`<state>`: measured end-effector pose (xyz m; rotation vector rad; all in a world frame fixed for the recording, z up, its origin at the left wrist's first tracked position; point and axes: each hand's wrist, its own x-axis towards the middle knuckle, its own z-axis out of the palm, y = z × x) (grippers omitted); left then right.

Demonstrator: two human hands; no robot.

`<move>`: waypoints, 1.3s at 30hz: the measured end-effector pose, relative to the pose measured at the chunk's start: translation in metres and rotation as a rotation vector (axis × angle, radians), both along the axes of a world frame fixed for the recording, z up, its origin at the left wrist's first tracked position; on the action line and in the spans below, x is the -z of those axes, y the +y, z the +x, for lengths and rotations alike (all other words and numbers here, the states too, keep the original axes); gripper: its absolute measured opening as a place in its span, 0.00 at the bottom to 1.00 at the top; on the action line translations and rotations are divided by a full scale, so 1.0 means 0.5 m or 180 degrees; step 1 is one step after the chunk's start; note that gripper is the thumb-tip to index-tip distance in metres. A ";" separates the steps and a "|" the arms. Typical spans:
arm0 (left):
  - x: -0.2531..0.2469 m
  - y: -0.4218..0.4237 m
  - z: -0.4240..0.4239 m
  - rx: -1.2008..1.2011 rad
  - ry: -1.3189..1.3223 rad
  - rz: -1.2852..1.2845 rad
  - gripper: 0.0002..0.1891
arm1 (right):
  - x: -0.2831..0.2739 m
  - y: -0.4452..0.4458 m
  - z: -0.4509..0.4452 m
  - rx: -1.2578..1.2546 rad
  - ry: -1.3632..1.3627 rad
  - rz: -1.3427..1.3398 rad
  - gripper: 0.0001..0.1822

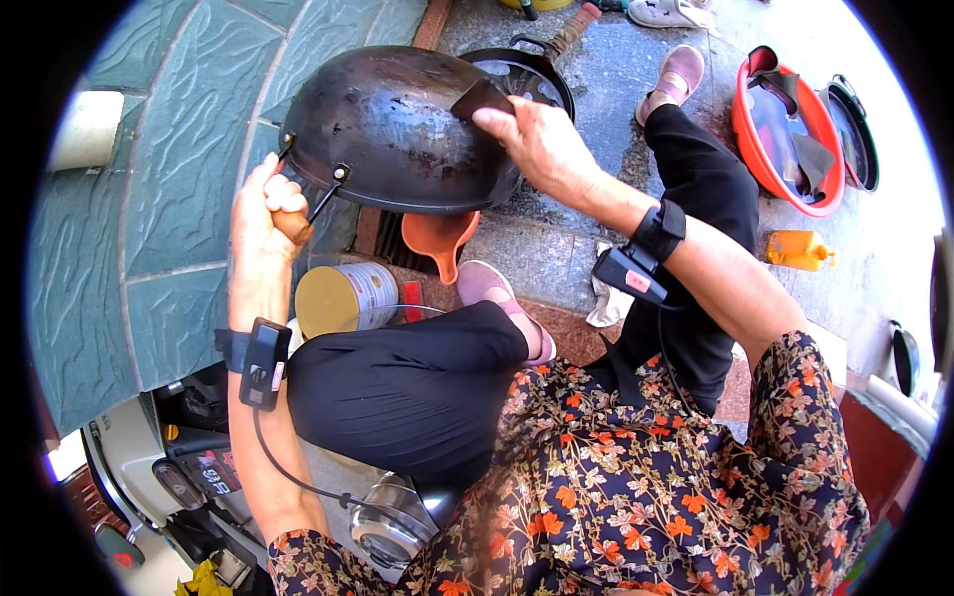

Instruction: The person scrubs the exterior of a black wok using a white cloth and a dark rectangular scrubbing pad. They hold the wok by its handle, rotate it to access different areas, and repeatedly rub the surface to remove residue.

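My left hand (261, 220) is closed around the wooden handle (293, 226) of a dark metal wok (387, 134). The wok is tilted on its side with its rounded outer surface facing up. Dull grey and brownish patches mark this surface, and one area has a bluish shine. Between the thumb and fingers of my right hand (548, 149) is a dark piece of sandpaper (483, 100), lying against the wok's outer side towards the right. The wok's inside is hidden from view.
Behind the wok lies another dark pan (560, 89) with a wrapped handle. A red basin (836, 186) holds water and dark sheets. An orange plastic dipper (441, 242), a tin can (320, 302) and a yellow bottle (794, 250) stand around. Green tiles (194, 164) border the left.
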<state>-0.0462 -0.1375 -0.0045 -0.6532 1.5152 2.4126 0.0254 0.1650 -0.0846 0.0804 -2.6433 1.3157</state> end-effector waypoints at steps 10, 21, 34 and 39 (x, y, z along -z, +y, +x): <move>0.013 -0.025 -0.010 0.0119 0.0016 0.0088 0.08 | 0.039 -0.011 0.009 0.0031 0.0156 -0.0473 0.29; 0.010 -0.021 -0.013 0.0027 -0.0112 0.0091 0.07 | 0.038 -0.025 0.010 0.0076 0.0110 -0.0209 0.31; 0.022 -0.019 -0.018 -0.0055 0.0041 0.0186 0.08 | 0.022 -0.005 -0.006 -0.0078 -0.0010 -0.0092 0.32; 0.020 -0.021 -0.013 -0.0135 -0.0064 0.0126 0.08 | 0.020 -0.020 0.017 -0.0106 -0.0132 -0.0120 0.31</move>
